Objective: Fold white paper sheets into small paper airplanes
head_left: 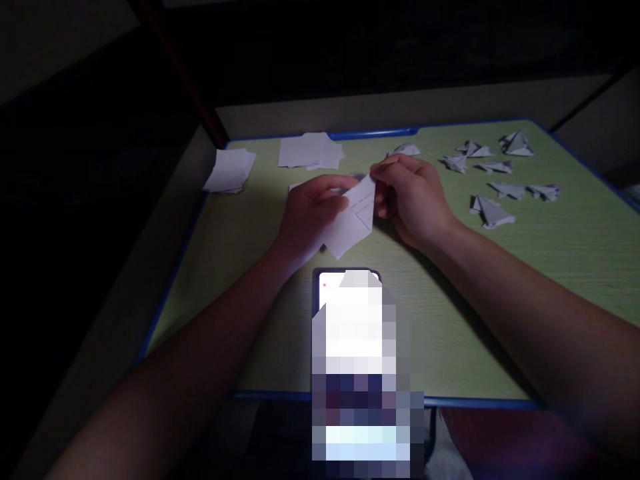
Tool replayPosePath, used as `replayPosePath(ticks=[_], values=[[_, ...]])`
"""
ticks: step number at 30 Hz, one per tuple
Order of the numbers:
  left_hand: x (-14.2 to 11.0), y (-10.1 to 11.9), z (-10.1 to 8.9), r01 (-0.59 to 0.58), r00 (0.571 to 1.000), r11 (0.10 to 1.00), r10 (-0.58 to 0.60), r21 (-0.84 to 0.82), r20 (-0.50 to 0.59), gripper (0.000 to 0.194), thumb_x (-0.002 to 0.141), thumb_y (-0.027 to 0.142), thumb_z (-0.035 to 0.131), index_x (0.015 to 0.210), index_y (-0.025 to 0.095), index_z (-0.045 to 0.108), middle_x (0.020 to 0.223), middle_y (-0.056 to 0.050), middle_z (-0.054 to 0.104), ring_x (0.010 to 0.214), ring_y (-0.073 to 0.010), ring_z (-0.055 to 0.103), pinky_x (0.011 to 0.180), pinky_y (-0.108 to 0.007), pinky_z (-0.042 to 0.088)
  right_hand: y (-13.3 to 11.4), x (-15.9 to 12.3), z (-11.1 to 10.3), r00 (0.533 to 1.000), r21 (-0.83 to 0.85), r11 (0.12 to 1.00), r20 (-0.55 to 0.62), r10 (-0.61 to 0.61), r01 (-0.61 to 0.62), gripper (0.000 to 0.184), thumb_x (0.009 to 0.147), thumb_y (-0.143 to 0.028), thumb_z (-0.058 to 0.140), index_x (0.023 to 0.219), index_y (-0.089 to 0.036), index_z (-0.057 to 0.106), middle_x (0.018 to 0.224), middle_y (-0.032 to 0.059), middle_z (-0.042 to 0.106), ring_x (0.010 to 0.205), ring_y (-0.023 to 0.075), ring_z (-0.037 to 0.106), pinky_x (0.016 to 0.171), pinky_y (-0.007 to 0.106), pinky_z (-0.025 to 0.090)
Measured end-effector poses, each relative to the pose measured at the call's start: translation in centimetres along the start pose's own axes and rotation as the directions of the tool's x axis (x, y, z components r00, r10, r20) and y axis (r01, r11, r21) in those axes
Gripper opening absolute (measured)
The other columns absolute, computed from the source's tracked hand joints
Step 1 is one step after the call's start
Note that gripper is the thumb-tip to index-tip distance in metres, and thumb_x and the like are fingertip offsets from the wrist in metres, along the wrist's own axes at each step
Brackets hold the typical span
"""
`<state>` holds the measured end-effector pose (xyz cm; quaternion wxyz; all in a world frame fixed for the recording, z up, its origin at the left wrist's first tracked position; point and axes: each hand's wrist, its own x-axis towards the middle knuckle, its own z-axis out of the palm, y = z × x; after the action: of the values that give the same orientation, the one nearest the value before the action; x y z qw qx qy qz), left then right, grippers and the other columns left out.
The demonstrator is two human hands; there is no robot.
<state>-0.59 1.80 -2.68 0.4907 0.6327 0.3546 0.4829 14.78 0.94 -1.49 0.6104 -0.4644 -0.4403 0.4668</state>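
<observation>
The largest thing here is a pale green table with wood-like grain and a blue edge point(565, 233), and upon it the work is done in rather weak light. Above its middle are the two bare hands: the left hand point(313, 213) has its thumb pressed on top of a white, partly folded piece of paper point(353, 230), with the other fingers closed behind it, while the right hand point(415, 193) pinches the upper right corner of this paper between thumb and forefinger, its remaining fingers curled inward. In front of them lies a phone with a bright screen point(345, 320) (most of it is blurred, so I cannot tell what it displays). Beyond the left hand are a loose pile of white paper sheets point(303, 150) and, farther to the left, another stack of white sheets point(229, 170). The smallest things are the pointed grey-white folded paper shapes point(493, 211), scattered at the right. In my judgement, the step in hand is a fold in the middle of its making, since a flap and crease lines show on the paper; the next move calls for a steady left grip and an exact alignment of the corner before pressing.
</observation>
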Motion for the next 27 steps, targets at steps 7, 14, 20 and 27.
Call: replayPosePath(ticks=[7, 14, 20, 27], values=[[-0.04, -0.05, -0.06, 0.010, 1.000, 1.000, -0.010, 0.005, 0.006, 0.016, 0.075, 0.025, 0.064, 0.087, 0.018, 0.071, 0.064, 0.000, 0.064, 0.058, -0.0131, 0.057, 0.048, -0.025, 0.039, -0.29, -0.06, 0.05, 1.000, 0.027, 1.000, -0.002, 0.016, -0.016, 0.016, 0.074, -0.017, 0.061, 0.060, -0.021, 0.053, 0.045, -0.0074, 0.046, 0.036, 0.0068, 0.037, 0.033, 0.021, 0.024], [-0.07, 0.01, -0.07, 0.015, 1.000, 1.000, -0.015, -0.008, -0.007, 0.020, 0.071, 0.018, 0.062, 0.088, 0.018, 0.073, 0.066, 0.000, 0.066, 0.062, -0.0137, 0.059, 0.049, -0.024, 0.040, -0.18, 0.06, -0.15, 1.000, 0.060, 0.998, 0.024, 0.005, -0.006, 0.024, 0.077, -0.022, 0.064, 0.058, -0.021, 0.048, 0.048, -0.0066, 0.043, 0.036, 0.0071, 0.037, 0.034, 0.023, 0.023], [-0.11, 0.05, -0.03, -0.002, 1.000, 1.000, 0.002, -0.010, 0.010, 0.018, 0.073, 0.022, 0.062, 0.087, 0.019, 0.072, 0.062, 0.001, 0.062, 0.057, -0.0127, 0.055, 0.048, -0.024, 0.038, -0.33, 0.00, -0.03, 1.000, 0.076, 0.997, -0.003, 0.022, -0.022, 0.026, 0.076, -0.015, 0.057, 0.053, -0.021, 0.047, 0.046, -0.0051, 0.042, 0.036, 0.0079, 0.035, 0.033, 0.024, 0.022], [-0.14, -0.01, 0.05, 0.004, 1.000, 1.000, -0.004, -0.008, 0.024, 0.019, 0.074, 0.022, 0.061, 0.090, 0.018, 0.071, 0.061, 0.000, 0.061, 0.056, -0.0130, 0.056, 0.047, -0.024, 0.038, -0.22, 0.07, -0.04, 1.000, 0.062, 0.998, -0.004, 0.024, -0.024, 0.029, 0.077, -0.020, 0.062, 0.052, -0.022, 0.048, 0.044, -0.0053, 0.043, 0.036, 0.0079, 0.036, 0.034, 0.023, 0.023]])
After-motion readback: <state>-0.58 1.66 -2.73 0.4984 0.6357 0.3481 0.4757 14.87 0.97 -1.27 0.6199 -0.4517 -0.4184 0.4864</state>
